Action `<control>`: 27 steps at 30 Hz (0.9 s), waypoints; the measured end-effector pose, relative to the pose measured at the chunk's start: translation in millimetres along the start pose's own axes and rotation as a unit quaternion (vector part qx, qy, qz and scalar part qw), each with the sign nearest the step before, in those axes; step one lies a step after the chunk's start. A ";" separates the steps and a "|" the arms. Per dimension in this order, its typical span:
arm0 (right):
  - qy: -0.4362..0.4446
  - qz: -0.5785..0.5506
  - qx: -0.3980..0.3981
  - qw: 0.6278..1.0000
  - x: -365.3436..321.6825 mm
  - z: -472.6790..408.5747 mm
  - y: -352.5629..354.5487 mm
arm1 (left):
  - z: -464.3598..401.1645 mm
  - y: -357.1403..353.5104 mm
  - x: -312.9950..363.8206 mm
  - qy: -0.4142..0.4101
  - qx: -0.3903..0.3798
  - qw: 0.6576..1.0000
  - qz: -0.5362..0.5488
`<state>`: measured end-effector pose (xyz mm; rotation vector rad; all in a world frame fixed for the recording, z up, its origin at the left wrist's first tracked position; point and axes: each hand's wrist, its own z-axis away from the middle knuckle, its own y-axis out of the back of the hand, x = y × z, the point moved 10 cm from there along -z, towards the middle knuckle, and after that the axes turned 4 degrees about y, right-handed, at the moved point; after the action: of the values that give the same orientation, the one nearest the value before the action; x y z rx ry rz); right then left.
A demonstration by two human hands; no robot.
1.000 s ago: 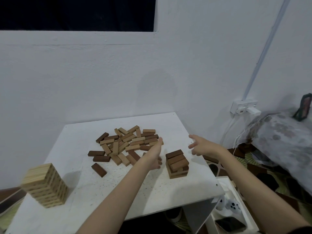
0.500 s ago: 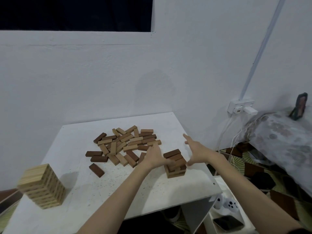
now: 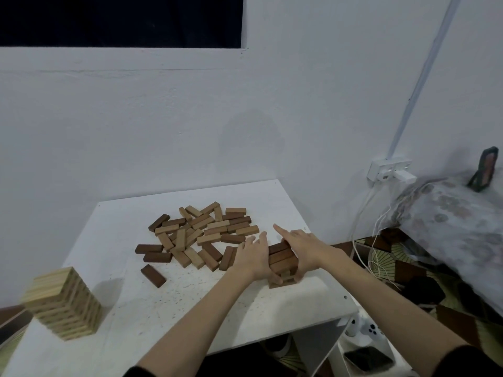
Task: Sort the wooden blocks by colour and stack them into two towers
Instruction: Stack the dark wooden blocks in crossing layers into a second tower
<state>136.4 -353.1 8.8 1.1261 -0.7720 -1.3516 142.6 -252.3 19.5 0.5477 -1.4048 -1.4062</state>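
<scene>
Both grips (image 3: 283,257) flank brown tower (image 3: 281,258) (loose blocks (image 3: 201,235) behind).

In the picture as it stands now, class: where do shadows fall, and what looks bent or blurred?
Head view: the light tower throws a soft shadow rightward onto the white table; a faint shadow patch marks the wall above the loose blocks; the wide lens bows the wall pipe; the patterned cloth at right is smeared.

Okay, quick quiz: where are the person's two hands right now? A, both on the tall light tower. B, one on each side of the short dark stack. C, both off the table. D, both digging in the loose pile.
B: the left hand and right hand flank the short dark stack, pressing its sides.
</scene>
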 end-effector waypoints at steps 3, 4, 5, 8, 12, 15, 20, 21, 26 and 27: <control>-0.004 -0.006 0.009 1.000 2.3 0.7 0.5 | -1.4 0.4 -0.3 -0.002 0.007 1.000 0.007; -0.002 -0.009 0.012 1.000 2.4 1.1 0.3 | -1.4 0.6 -0.3 -0.002 0.010 1.000 0.008; -0.003 -0.012 0.012 1.000 2.8 1.6 -0.2 | -1.7 0.6 -0.4 -0.003 0.013 1.000 0.010; 0.002 -0.026 0.012 1.000 2.8 2.6 -1.7 | -2.8 -1.3 -3.0 -0.004 0.019 1.000 0.017; 0.008 -0.032 0.015 0.999 0.4 5.1 -0.4 | -3.7 -3.3 -2.7 -0.009 0.016 1.000 0.018; 0.007 -0.034 0.015 0.999 0.2 5.0 -0.7 | -2.9 -3.6 -1.6 -0.009 0.011 1.000 0.016; 0.001 -0.048 0.012 0.999 1.0 5.5 -1.5 | -5.2 -5.7 -3.9 -0.007 0.016 0.999 0.027; 0.001 -0.048 0.012 0.999 0.8 5.9 -1.6 | -6.2 -6.6 -4.1 -0.008 0.017 0.999 0.029; 0.007 -0.079 0.001 0.997 -1.4 10.3 1.7 | -4.8 -5.5 -5.5 -0.024 0.005 0.998 0.062; 0.006 -0.107 -0.005 0.994 1.2 13.6 4.6 | -5.1 -2.8 -9.9 -0.022 0.006 0.995 0.097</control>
<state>125.5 -357.2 17.2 1.2349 -0.6486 -1.5237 149.7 -246.6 12.6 0.3783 -1.4619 -1.2623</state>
